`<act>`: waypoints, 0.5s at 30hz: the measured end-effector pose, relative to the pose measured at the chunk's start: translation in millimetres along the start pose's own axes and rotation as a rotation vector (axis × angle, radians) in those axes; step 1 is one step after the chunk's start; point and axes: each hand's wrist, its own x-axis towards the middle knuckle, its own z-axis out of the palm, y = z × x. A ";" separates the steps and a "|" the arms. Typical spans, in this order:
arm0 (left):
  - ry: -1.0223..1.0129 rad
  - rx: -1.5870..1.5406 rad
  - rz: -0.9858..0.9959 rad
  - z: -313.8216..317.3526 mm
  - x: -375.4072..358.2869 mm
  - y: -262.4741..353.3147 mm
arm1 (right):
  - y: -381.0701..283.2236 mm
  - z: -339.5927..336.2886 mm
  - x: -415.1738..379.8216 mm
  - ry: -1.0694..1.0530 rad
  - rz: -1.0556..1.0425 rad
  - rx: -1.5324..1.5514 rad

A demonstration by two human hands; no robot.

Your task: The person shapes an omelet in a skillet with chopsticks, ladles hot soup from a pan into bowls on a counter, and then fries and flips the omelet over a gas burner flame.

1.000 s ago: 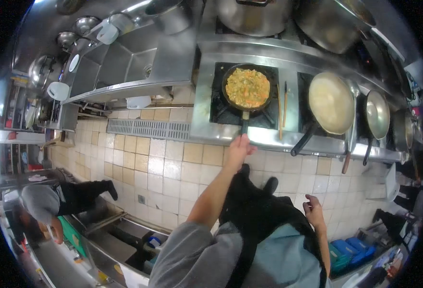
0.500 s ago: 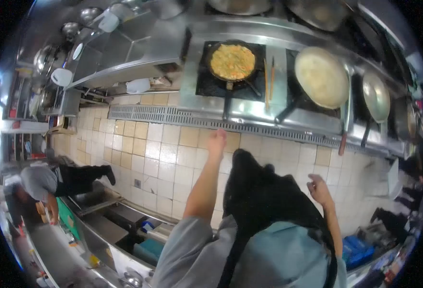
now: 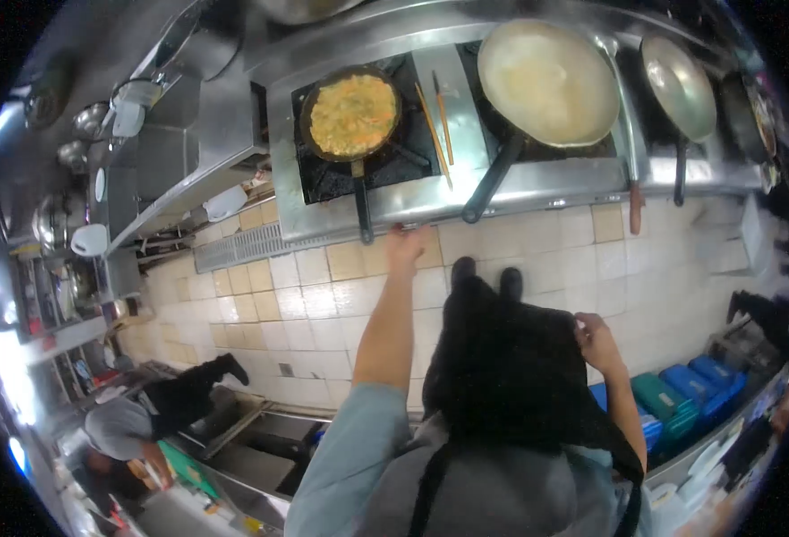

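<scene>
My left hand (image 3: 408, 243) is at the front edge of the stove, just right of the frying pan's handle. Its blurred fingers look curled; whatever they grip is hidden at the edge. The black frying pan (image 3: 358, 170) sits on the left burner, holding a yellow egg mixture with orange and green bits (image 3: 352, 115). Lower down, my right hand (image 3: 598, 345) hangs beside my black apron (image 3: 511, 367), fingers loosely bent and apart, holding nothing.
A large pale pan (image 3: 546, 85) and a smaller metal pan (image 3: 679, 85) stand further right. Chopsticks (image 3: 432, 134) lie between burners; a long wooden-handled utensil (image 3: 634, 201) overhangs the front. Blue bins (image 3: 688, 387) stand at right. Another person (image 3: 135, 425) bends over a counter at lower left.
My left hand has come forward to the stove edge, and the stove appears closer and further left in view. My right hand is now against the apron's side.
</scene>
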 end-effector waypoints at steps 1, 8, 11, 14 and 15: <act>-0.029 0.064 -0.003 5.8 0.0 9.2 | -2.8 6.9 -1.6 0.045 0.002 0.035; 0.017 0.173 -0.121 32.3 14.9 17.7 | 16.3 43.5 -40.2 0.143 0.123 0.079; 0.100 0.183 -0.143 31.3 30.3 4.5 | 34.2 58.6 -64.8 0.106 0.293 0.164; 0.134 0.108 -0.143 29.2 33.7 2.7 | 35.3 68.1 -83.8 0.088 0.400 0.221; 0.117 0.141 -0.144 28.2 35.4 3.1 | 34.6 70.8 -88.6 0.085 0.426 0.232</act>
